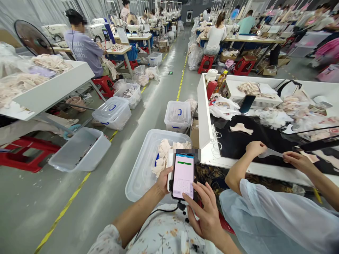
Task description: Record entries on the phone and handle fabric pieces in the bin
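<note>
My left hand point(162, 181) is wrapped round the left edge of a smartphone point(183, 175) with a lit pink screen and a green bar on top. A black cable runs down from the phone's bottom. My right hand point(205, 208) hovers at the phone's lower right, fingers spread, thumb and forefinger near the screen's bottom edge. Behind the phone stands a clear plastic bin point(144, 165) with beige fabric pieces. To my right a co-worker in a pale blue smock has both hands point(278, 155) on a thin piece over a black work surface.
White worktable point(205, 116) with fabric scraps, bottles and a box on the right. Several clear lidded bins point(112, 112) and an open bin point(79, 150) sit on the grey floor. Red stools, a fan and seated sewing workers fill the left and background. A yellow floor line runs diagonally.
</note>
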{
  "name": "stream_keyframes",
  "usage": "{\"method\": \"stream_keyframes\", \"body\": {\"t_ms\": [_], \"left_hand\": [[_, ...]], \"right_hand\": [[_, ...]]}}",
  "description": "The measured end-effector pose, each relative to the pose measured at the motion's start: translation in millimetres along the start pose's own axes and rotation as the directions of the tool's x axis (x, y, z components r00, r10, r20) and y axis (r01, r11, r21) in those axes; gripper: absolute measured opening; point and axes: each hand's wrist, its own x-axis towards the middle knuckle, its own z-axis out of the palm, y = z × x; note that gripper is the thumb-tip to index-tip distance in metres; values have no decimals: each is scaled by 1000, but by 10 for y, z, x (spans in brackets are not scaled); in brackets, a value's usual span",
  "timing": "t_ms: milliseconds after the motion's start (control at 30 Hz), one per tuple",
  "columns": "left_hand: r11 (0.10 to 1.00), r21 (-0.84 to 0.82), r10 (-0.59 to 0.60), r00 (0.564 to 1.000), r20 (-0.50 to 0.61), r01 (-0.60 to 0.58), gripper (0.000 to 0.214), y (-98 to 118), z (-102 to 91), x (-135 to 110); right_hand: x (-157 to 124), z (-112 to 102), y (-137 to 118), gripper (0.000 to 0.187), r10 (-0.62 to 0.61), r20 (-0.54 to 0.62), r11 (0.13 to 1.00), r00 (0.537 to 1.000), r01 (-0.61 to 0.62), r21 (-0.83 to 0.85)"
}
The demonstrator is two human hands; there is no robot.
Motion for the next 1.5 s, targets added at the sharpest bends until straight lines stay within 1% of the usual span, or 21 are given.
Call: {"method": "stream_keyframes", "body": {"t_ms": [200,300,400,567,733,933,1100,1233,1300,1433,1500], "left_hand": [[1000,-15,18,1000,9,-18,56,9,-17,6],[1000,-25,5,1000,27,-5,57,7,-32,17],[999,-36,-1,999,36,2,59,-5,-57,32],[999,-39,-9,997,81,13,63,-23,-87,56],[1000,-20,-7,1000,-8,6,62,-26,-122,53],[999,-42,-8,1000,24,9,63,3,-94,28],[999,-50,-7,999,44,10,63,22,-37,32],[999,-42,9,999,51,-6,62,5,-46,39],[999,-41,4,999,33,-3,61,-4,-66,36],[999,-43,7,999,-37,-9,59,-7,-94,23],[999,-44,-3,999,-37,1,60,-1,-89,15]], "right_hand": [[-45,-57,65,41,-1,-59,1000,998,2,9],[-42,-62,72,38,-23,-39,999,999,24,22],[-11,-15,49,37,-60,-3,998,998,60,22],[68,70,9,39,-44,8,999,999,44,-6],[120,76,3,39,-16,53,999,998,17,-31],[40,-8,43,40,-51,-26,998,998,52,28],[-21,-8,52,39,-35,3,999,999,35,5],[-3,23,38,41,-15,17,1000,1000,15,-17],[6,18,37,40,-15,16,1000,1000,15,-10],[-2,-19,48,40,-28,-22,999,999,28,20],[-9,-21,49,39,-33,-25,999,999,34,24]]}}
